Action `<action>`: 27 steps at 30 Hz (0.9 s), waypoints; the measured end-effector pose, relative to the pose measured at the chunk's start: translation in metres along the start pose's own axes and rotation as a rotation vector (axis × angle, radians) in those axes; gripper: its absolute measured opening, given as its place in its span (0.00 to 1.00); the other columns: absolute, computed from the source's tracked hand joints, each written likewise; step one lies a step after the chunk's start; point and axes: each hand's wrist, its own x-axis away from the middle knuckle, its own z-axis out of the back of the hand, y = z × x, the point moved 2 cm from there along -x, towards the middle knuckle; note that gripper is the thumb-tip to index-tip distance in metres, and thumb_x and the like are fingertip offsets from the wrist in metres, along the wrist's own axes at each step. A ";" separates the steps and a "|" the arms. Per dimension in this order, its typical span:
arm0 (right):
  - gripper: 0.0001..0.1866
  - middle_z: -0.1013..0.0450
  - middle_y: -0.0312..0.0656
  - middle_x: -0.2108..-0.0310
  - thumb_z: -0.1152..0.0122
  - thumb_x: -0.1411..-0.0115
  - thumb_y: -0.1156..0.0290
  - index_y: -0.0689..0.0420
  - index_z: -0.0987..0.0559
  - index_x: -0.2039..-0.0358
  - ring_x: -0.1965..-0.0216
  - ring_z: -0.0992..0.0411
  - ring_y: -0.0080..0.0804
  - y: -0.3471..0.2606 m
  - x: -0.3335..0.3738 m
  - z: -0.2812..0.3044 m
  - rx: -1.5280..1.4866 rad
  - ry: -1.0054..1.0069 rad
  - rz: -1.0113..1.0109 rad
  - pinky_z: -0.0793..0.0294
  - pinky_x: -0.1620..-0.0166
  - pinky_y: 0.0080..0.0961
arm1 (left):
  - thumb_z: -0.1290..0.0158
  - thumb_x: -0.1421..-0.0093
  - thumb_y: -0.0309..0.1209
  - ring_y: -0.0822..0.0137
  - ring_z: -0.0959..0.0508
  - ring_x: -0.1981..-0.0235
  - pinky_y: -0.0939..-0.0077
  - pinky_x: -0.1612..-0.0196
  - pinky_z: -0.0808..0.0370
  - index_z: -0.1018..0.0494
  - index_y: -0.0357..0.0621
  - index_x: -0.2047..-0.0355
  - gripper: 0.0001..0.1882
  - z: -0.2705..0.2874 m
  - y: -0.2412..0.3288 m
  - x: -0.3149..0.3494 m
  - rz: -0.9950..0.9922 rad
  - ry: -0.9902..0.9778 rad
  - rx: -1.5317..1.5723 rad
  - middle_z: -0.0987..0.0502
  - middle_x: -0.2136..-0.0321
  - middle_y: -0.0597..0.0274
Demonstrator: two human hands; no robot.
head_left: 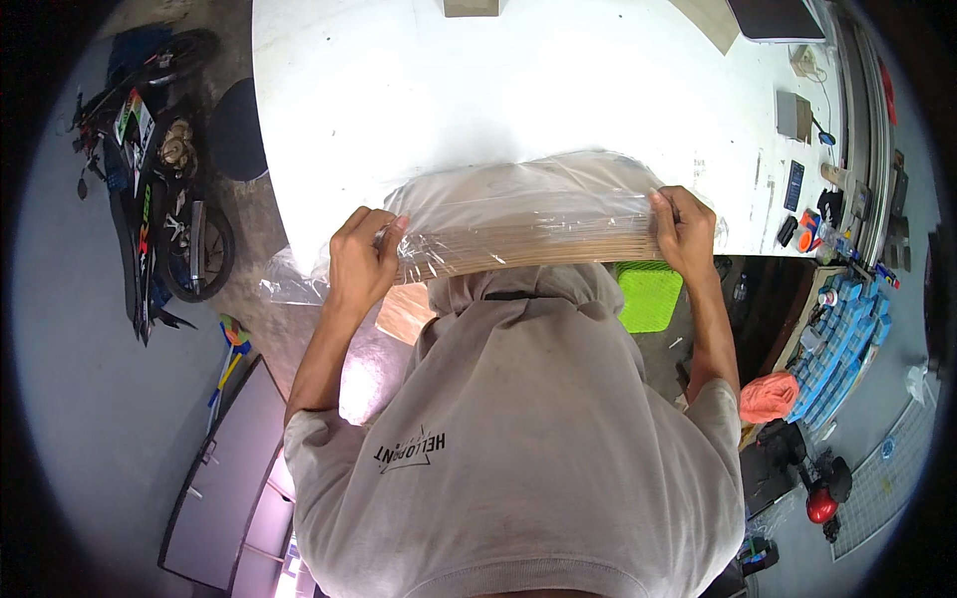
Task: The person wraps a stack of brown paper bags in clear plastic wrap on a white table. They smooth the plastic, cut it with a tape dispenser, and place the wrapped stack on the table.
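A stack of thin brown sheets, seemingly cardboard (pixel 528 251), lies at the near edge of the white table (pixel 478 90), close against my body. Clear plastic film (pixel 518 191) covers its top and front, creased and shiny. At the stack's left end my left hand (pixel 364 254) is closed, thumb and fingers pinching the film. My right hand (pixel 685 231) grips the film at the right end in the same way, thumb on top. A loose flap of the plastic hangs past the table's edge beside my left wrist. The underside of the stack is hidden.
On the table's right side are a grey box (pixel 794 116), a phone (pixel 794 185) and small tools. A dark laptop-like object (pixel 778 18) lies at the far right corner. Below the table's near edge sits a green crate (pixel 648 297). A motorbike (pixel 164 189) stands left.
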 end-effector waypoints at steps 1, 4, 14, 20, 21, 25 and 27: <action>0.08 0.26 0.47 0.77 0.38 0.34 0.73 0.65 0.20 0.67 0.80 0.31 0.34 0.000 -0.004 -0.001 0.004 -0.022 -0.017 0.32 0.73 0.29 | 0.39 0.38 0.28 0.52 0.23 0.79 0.61 0.73 0.27 0.20 0.34 0.69 0.08 0.000 -0.001 -0.002 -0.002 -0.001 -0.004 0.23 0.76 0.48; 0.09 0.23 0.57 0.72 0.39 0.35 0.71 0.64 0.20 0.68 0.71 0.23 0.53 -0.007 -0.015 0.001 0.090 -0.172 -0.116 0.26 0.64 0.43 | 0.39 0.40 0.30 0.49 0.22 0.77 0.57 0.70 0.26 0.20 0.35 0.71 0.09 -0.001 0.001 -0.009 0.031 -0.058 -0.077 0.22 0.76 0.47; 0.09 0.23 0.60 0.76 0.35 0.42 0.70 0.65 0.17 0.72 0.73 0.22 0.54 -0.003 -0.038 -0.003 0.160 -0.474 -0.238 0.24 0.64 0.41 | 0.38 0.47 0.29 0.49 0.18 0.72 0.54 0.65 0.22 0.19 0.41 0.74 0.05 -0.008 -0.006 -0.040 0.171 -0.417 -0.195 0.19 0.73 0.50; 0.09 0.23 0.58 0.77 0.34 0.43 0.71 0.66 0.16 0.71 0.74 0.22 0.51 -0.006 -0.047 -0.005 0.154 -0.497 -0.250 0.24 0.65 0.40 | 0.46 0.51 0.17 0.57 0.19 0.73 0.61 0.65 0.22 0.19 0.42 0.71 0.10 -0.002 0.005 -0.052 -0.192 -0.487 -0.015 0.20 0.69 0.57; 0.09 0.23 0.58 0.77 0.34 0.43 0.71 0.66 0.16 0.71 0.74 0.22 0.50 -0.005 -0.048 -0.005 0.144 -0.494 -0.232 0.24 0.65 0.40 | 0.47 0.51 0.16 0.56 0.18 0.72 0.61 0.65 0.21 0.18 0.42 0.69 0.12 0.000 0.006 -0.055 -0.191 -0.539 0.007 0.19 0.68 0.57; 0.09 0.23 0.57 0.77 0.34 0.43 0.72 0.66 0.16 0.71 0.75 0.23 0.49 -0.009 -0.053 -0.004 0.148 -0.498 -0.256 0.25 0.66 0.39 | 0.48 0.52 0.17 0.58 0.18 0.71 0.63 0.64 0.20 0.17 0.42 0.67 0.15 0.003 -0.004 -0.057 -0.276 -0.598 0.012 0.18 0.63 0.59; 0.08 0.24 0.57 0.77 0.33 0.44 0.72 0.66 0.16 0.71 0.75 0.23 0.49 -0.008 -0.054 -0.005 0.153 -0.500 -0.245 0.25 0.67 0.38 | 0.45 0.52 0.22 0.58 0.18 0.71 0.64 0.64 0.19 0.17 0.41 0.66 0.12 0.003 -0.010 -0.051 -0.374 -0.547 -0.020 0.18 0.60 0.60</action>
